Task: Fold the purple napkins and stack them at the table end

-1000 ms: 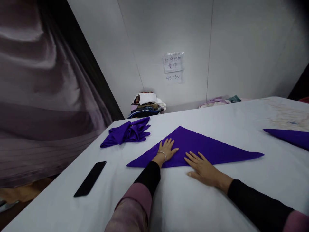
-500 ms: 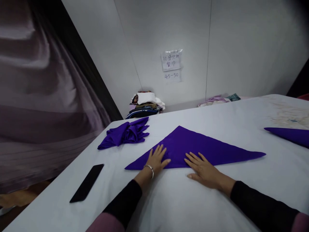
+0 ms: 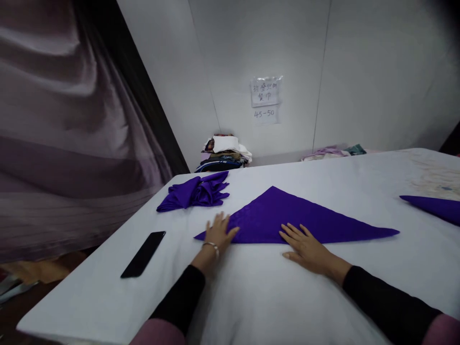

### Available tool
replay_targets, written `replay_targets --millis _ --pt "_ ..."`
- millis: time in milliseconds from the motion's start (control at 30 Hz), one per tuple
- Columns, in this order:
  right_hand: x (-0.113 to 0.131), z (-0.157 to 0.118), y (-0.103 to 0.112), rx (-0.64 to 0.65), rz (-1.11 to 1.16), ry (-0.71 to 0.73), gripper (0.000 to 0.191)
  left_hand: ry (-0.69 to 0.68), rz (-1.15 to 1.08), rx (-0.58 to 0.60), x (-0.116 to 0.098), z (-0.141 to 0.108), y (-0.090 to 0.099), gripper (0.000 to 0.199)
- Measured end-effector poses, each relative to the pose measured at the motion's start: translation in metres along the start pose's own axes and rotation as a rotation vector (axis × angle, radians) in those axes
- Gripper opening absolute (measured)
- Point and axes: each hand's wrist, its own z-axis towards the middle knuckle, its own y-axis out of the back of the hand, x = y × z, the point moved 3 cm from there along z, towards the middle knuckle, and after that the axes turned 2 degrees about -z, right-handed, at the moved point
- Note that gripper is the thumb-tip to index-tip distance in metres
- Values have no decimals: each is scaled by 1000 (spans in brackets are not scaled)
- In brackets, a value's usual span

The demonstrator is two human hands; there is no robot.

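A purple cloth napkin (image 3: 287, 215) lies in a flat triangle on the white table, its point facing away and its long edge toward me. My left hand (image 3: 218, 235), with a bracelet at the wrist, is over the napkin's left part; its fingers are apart and slightly blurred. Flat near the middle of the long edge rests my right hand (image 3: 304, 248), fingers spread, fingertips on the cloth. Neither hand grips anything.
A crumpled bundle of purple cloth (image 3: 194, 192) sits at the far left. Nearer is a black phone-like slab (image 3: 143, 255). More purple cloth (image 3: 434, 208) enters from the right. Stacked fabrics (image 3: 224, 152) stand by the wall beyond the white table (image 3: 89, 297).
My left hand has slid left along the napkin toward its left corner. My right hand stays at about the same place on the cloth. The view has shifted slightly.
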Motion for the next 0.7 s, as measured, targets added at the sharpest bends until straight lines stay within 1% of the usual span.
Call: replay_targets --millis 67,100,133,167,200,233,267,333,433,533,567,600,633,667,700 --pt "-1 0 -2 -7 -17 2 66 -277 -43 -1 -53 -10 -11 72" --pt "-2 1 -3 -10 -22 3 66 -394 -58 -9 -75 -16 -16 72" --pt "-2 1 -3 -13 -26 3 66 -481 -70 -1 -92 -21 -22 72" --pt "-2 1 -3 -15 -30 3 66 -537 -81 20 -103 -26 -27 72" --pt "-2 1 -3 -14 -32 3 66 -558 -90 35 -108 -29 -30 73" --pt "-2 1 -3 -11 -33 3 66 -551 -97 50 -106 -31 -32 73" --pt "-2 1 -3 -8 -32 3 66 -524 -102 61 -100 -32 -32 74" --pt "-2 0 -2 -4 -25 3 66 -433 -101 73 -77 -31 -29 73" --pt "-1 0 -1 -5 -8 6 65 -244 -70 85 -23 -30 -22 68" --pt "0 0 -1 -7 3 6 66 -22 -26 40 37 -34 -13 65" --pt "0 0 0 -7 4 2 66 52 -9 24 54 -35 -11 65" --pt "1 0 0 -5 3 -1 67 136 1 32 68 -37 -8 64" --pt "2 0 1 -1 2 -5 67 201 12 38 77 -38 -6 62" --pt "2 0 2 4 0 -9 68 253 19 39 81 -38 -4 60" --pt "3 0 2 9 -2 -10 69 284 20 29 79 -38 -1 60"
